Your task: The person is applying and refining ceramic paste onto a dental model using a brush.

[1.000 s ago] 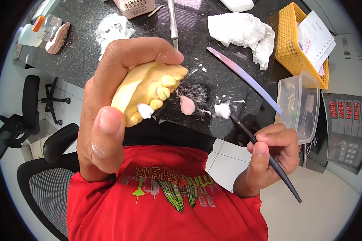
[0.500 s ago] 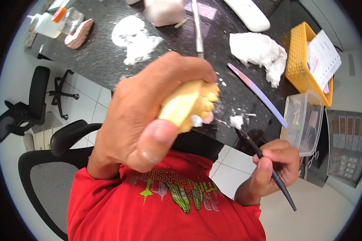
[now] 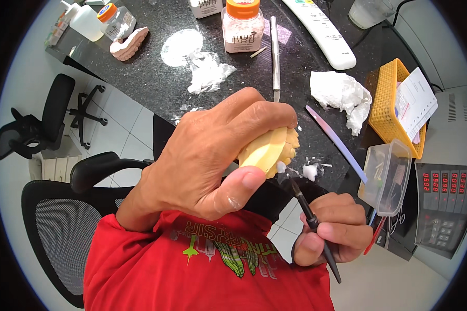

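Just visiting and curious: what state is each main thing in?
Left hand: closed around yellow dental model
Yellow dental model: held, partly covered
Right hand: closed on black brush
Black brush: tip near model
Pink powder jar: capped
Yellow basket: open, holding papers
Tissue nearest basket: crumpled
Clear box: open
Red display: lit

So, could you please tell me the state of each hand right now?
Left hand: closed, holding the yellow dental model.
Right hand: closed, holding the slim black tool.

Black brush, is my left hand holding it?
No, the right hand holds the black brush, while the left hand holds the yellow dental model.
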Tool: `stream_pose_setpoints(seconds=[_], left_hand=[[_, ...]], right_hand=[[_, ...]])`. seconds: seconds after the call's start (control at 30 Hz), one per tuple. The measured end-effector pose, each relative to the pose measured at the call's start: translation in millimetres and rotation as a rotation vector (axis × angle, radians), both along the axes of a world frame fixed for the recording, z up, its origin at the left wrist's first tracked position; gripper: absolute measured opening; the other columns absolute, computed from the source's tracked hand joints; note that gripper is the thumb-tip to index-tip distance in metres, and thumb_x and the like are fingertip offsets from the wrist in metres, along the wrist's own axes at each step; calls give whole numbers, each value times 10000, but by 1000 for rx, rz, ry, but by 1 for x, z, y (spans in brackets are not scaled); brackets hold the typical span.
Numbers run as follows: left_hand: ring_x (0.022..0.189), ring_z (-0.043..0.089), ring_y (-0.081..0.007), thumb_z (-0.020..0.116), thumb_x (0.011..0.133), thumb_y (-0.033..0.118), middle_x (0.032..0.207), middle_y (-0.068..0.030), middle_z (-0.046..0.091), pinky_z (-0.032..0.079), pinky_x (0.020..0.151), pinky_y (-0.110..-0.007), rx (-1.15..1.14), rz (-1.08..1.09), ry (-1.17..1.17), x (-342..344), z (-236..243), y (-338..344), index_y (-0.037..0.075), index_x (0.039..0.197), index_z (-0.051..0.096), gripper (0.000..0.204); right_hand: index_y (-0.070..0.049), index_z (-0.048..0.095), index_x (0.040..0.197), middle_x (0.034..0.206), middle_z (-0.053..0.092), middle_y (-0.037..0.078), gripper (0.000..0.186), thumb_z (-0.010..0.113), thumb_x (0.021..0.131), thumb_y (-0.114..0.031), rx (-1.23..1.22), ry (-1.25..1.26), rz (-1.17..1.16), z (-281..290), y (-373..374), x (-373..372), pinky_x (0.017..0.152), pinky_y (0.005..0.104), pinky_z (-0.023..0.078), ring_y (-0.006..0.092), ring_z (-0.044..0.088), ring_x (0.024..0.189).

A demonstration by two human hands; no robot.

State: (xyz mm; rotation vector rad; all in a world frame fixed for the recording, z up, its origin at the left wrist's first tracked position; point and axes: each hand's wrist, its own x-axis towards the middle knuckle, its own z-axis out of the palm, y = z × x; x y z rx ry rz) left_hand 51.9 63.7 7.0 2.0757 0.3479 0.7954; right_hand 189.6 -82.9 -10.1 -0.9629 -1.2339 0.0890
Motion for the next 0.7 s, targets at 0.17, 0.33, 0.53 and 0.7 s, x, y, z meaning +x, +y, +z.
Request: stream_pose_setpoints(seconds=[0.17, 0.33, 0.53, 0.7], left_hand=[[684, 603, -242, 331, 899, 623, 855, -172, 578, 474, 594, -325, -14, -14, 6, 1, 2, 1, -15, 1092, 536, 697], [688, 604, -245, 324, 896, 642, 853, -170, 578, 475, 599, -328, -32, -12, 24, 0, 4, 0, -9, 1092, 540, 713], [687, 601, -242, 324, 896, 644, 851, -170, 577, 472, 600, -328, -38, -12, 18, 0, 2, 0, -9, 1093, 540, 716], [687, 601, -241, 329, 894, 641, 849, -170, 577, 472, 600, -328, -37, -12, 8, 1, 3, 0, -11, 1094, 539, 714]], right_hand=[[-24, 560, 875, 710, 568, 103, 247, 666, 654, 3, -8, -18, -10, 2, 2, 1, 432, 265, 496, 196, 560, 518], [-31, 558, 872, 711, 567, 98, 246, 668, 654, 0, -19, -37, -1, 4, 3, 2, 435, 267, 502, 189, 560, 520], [-33, 557, 879, 715, 570, 97, 258, 679, 653, -1, -43, -79, 13, 4, 3, 3, 440, 268, 508, 190, 569, 524], [-32, 556, 880, 715, 570, 99, 256, 681, 658, 0, -62, -83, 20, 7, 1, 3, 440, 269, 510, 190, 565, 522]])
